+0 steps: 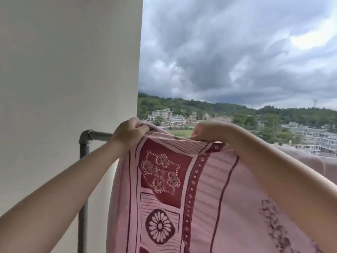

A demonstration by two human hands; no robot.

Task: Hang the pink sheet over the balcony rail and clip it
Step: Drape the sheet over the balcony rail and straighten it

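The pink sheet (pixel 209 189), printed with dark red flower panels and stripes, hangs in front of me and fills the lower middle and right of the head view. My left hand (pixel 129 133) grips its top edge at the left, right by the grey metal balcony rail (pixel 99 135). My right hand (pixel 209 132) pinches the same top edge further right. Most of the rail is hidden behind the cloth. No clip is in view.
A plain pale wall (pixel 69 70) fills the left half. The rail's elbow and vertical pipe (pixel 83 179) stand against it. Beyond the sheet lie open air, distant buildings (pixel 169 115), wooded hills and a cloudy sky.
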